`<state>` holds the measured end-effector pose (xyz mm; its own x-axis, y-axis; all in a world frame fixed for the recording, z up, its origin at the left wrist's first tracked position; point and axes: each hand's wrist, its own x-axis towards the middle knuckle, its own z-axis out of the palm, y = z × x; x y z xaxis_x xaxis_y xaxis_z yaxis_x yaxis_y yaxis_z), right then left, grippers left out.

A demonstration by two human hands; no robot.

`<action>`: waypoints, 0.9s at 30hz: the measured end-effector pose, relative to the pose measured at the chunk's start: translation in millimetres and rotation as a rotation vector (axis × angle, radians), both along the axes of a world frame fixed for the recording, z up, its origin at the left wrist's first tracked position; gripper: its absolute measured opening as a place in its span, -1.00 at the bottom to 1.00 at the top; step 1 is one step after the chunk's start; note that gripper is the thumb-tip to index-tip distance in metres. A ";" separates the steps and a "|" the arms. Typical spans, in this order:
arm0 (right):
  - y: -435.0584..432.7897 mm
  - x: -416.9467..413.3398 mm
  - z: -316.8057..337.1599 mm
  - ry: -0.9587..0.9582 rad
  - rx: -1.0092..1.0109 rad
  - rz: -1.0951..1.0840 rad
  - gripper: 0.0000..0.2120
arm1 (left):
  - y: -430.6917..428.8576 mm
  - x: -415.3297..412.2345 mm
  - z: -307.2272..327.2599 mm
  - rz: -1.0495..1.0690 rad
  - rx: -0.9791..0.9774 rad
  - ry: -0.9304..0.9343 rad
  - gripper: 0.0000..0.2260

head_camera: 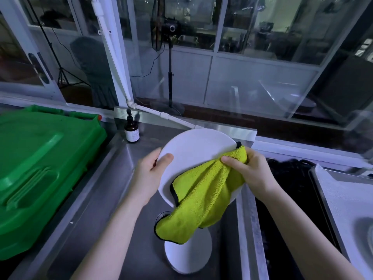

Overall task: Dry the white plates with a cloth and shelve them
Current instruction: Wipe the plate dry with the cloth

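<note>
Nearest us, we note a second white plate [187,253] resting in the steel sink [113,199], its far edge hidden from view behind the hanging corner of the yellow-green cloth [205,195]. The cloth's long axis runs from far right down to near left, draped over the lower right of the held plate [193,154]. That plate is above the sink, tilted up with its face toward us; being round, it shows no long axis. The left hand [149,170] grips its left rim, thumb on the face. The right hand [248,168] pinches the cloth at the right rim. Beyond, a brown bottle [132,131] stands at the sink's far-left corner.
</note>
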<state>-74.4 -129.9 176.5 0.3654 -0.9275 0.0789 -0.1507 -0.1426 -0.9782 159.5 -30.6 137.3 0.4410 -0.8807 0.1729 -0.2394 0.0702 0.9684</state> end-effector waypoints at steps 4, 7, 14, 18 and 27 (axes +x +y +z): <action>-7.5 10.4 20.2 0.298 -0.259 0.115 -0.71 | -11.1 -0.6 34.2 -0.170 -0.026 -0.294 -0.78; -0.3 26.8 24.8 0.504 -0.536 0.223 -0.75 | -19.6 -9.9 45.2 -0.271 0.008 -0.576 -0.86; 17.8 21.7 1.2 0.536 -0.691 -0.071 -0.71 | 7.3 -7.8 15.8 0.327 0.066 -0.083 -0.74; 41.1 30.2 -14.2 0.548 -0.999 -0.206 -0.88 | 6.1 -30.4 13.5 0.141 0.346 0.699 -0.77; 69.7 25.2 -39.6 0.577 -1.121 0.106 -0.68 | -7.9 -28.4 9.2 0.188 0.440 0.925 -0.80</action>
<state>-49.2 -60.1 136.9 0.6768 -0.4189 0.6054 -0.4509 -0.8859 -0.1088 131.1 -38.6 146.5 0.3740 -0.6876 -0.6223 0.6392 -0.2951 0.7102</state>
